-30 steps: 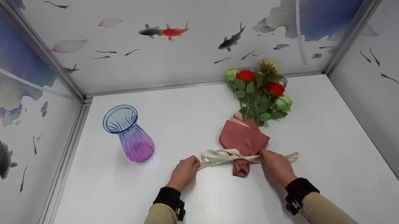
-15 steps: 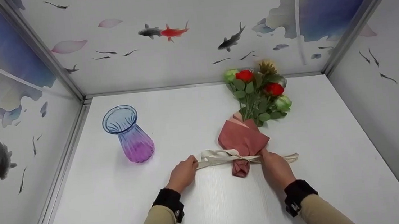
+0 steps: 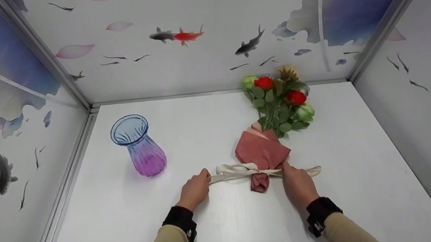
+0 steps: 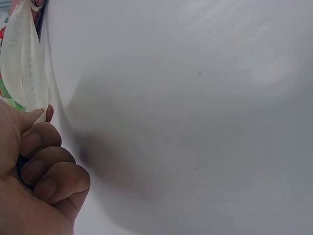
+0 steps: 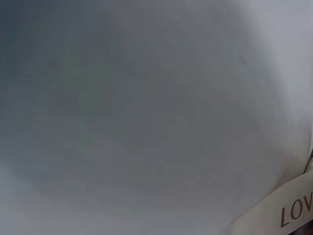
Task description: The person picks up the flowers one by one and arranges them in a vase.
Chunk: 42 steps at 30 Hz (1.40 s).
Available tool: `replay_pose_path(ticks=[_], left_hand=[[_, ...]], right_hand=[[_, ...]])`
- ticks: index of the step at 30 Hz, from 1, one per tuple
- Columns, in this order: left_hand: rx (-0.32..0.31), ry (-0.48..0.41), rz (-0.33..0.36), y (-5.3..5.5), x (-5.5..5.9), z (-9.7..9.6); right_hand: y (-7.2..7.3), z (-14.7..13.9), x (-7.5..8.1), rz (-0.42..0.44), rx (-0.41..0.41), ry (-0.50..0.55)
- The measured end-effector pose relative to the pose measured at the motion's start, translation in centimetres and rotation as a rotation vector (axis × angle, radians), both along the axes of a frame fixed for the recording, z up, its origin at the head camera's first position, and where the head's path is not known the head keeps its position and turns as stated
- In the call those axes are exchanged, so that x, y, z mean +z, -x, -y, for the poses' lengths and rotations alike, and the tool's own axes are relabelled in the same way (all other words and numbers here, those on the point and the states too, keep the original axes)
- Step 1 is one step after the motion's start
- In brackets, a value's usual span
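Observation:
A bouquet of red and green flowers [image 3: 282, 101] lies on the table, its stems wrapped in dusky-red paper [image 3: 261, 147]. Around the narrow part of the wrap runs a cream ribbon [image 3: 236, 171], with a loop on the left and a tail on the right. My left hand [image 3: 194, 190] pinches the ribbon's left end between thumb and forefinger and draws it straight; the left wrist view shows the other fingers curled. Close against the wrap's right side, my right hand [image 3: 298, 182] holds the ribbon, its fingertips mostly hidden. Printed letters show on the ribbon [image 5: 279, 208] in the right wrist view.
A blue-to-purple glass vase [image 3: 141, 147] stands on the left of the white table [image 3: 197, 138]. Panels with painted fish and petals [image 3: 210, 59] enclose the table at the back and both sides.
My left hand has shifted slightly left and toward me, pulling the ribbon's left end and narrowing the loop a little. The right hand, bouquet and vase stay nearly in place.

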<state>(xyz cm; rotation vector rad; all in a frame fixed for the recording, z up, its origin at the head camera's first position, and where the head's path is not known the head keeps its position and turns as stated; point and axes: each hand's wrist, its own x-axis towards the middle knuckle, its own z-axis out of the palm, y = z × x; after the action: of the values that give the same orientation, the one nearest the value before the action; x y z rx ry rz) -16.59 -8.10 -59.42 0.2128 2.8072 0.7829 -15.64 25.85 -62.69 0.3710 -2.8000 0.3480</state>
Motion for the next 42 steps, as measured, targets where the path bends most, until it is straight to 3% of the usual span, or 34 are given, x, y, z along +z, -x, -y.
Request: replay_pose_path(ticks=[15, 25, 37, 42], left_hand=[[0.040, 0.012, -0.050, -0.3, 0.0, 1.5], [0.057, 0.015, -0.075, -0.4, -0.1, 2.8], [0.139, 0.084, -0.010, -0.6, -0.2, 4.9], [0.155, 0.092, -0.027, -0.8, -0.3, 5.7]], right_hand=[[-0.3, 0.0, -0.1, -0.158, 0.013, -0.018], [-0.3, -0.4, 0.2, -0.067, -0.028, -0.031], [-0.4, -1.3, 0.7, 0.019, -0.054, -0.009], [-0.4, -1.7, 0.8, 0.060, -0.074, -0.020]])
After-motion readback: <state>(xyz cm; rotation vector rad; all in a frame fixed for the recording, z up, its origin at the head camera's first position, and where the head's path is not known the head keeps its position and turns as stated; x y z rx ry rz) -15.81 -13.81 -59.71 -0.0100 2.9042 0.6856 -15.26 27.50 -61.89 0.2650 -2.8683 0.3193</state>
